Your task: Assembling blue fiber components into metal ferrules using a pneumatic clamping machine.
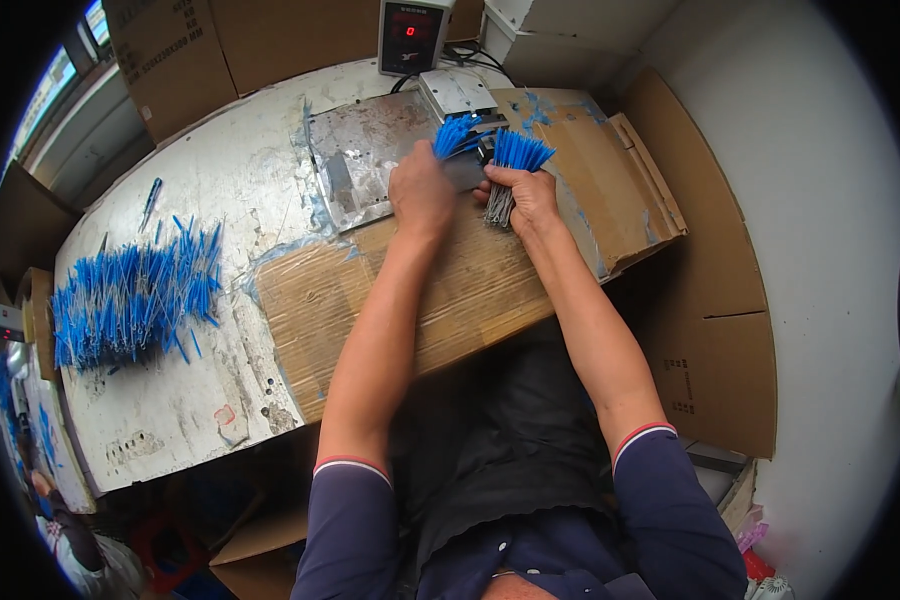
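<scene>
My right hand (532, 196) is closed round a bundle of thin metal wires with blue ends (520, 150); the blue ends point up and away, and the bare wire ends hang below the fingers. To its left, my left hand (422, 190) is slightly blurred, its fingers closed. From its fingertips a second bunch of blue-ended wires (456, 136) sticks out. Both bunches are close to a small metal device (457, 94) with a dark part between the hands. Beneath my left hand lies a worn metal plate (370, 140).
A large heap of blue-ended wires (135, 295) lies on the white worktable (210, 400) at left, with a pen (151, 203) behind it. A box with a red display (411, 38) stands at the back. Cardboard (320, 310) covers the near edge. Another person (90, 550) shows at lower left.
</scene>
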Tool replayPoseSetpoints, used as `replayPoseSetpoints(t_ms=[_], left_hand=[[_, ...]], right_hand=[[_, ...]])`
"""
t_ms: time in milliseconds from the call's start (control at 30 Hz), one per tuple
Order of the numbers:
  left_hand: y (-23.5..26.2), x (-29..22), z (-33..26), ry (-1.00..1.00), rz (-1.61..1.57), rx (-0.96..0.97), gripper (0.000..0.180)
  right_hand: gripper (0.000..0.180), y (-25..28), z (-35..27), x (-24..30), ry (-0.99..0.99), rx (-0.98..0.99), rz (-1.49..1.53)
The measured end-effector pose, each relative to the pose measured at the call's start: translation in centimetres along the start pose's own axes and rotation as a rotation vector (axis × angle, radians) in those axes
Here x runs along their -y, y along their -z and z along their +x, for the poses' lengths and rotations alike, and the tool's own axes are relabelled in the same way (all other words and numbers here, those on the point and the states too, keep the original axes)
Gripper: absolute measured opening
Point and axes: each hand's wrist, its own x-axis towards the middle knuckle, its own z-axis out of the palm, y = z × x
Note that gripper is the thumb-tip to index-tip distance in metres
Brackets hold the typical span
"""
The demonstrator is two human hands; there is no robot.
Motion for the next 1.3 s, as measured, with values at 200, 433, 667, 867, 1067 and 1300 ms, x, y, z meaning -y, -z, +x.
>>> replayPoseSetpoints(t_ms=[200, 433, 667, 867, 1067, 1300], left_hand=[[0.1, -0.2, 0.0, 0.000, -0.001, 0.016, 0.020], [-0.8, 0.6, -0.1, -0.203, 0.079, -0.002, 0.012], [-0.2, -0.1, 0.1, 0.145, -0.186, -0.027, 0.011], [0.3, -1.1, -0.2, 0.093, -0.559, 0.061, 0.016], [0.2, -0.5, 0.1, 0.166, -0.565, -0.003, 0.012], [-0.4, -0.1, 0.5, 0.243, -0.467, -0.201, 0.012]], right_hand=[[0.014, 0.6, 0.1, -0.2, 0.002, -0.018, -0.053], [0.013, 0.9, 0.0, -0.1, -0.014, 0.033, -0.014], [0.015, 0.2, -0.9, -0.2, 0.053, 0.147, -0.134], [0.018, -1.4, -2.0, -0.2, 0.050, 0.257, -0.192], [0.017, -1.1, -3.0, 0.0, 0.020, 0.254, -0.175], [0.010, 0.2, -0.4, -0.2, 0.130, 0.006, -0.164]])
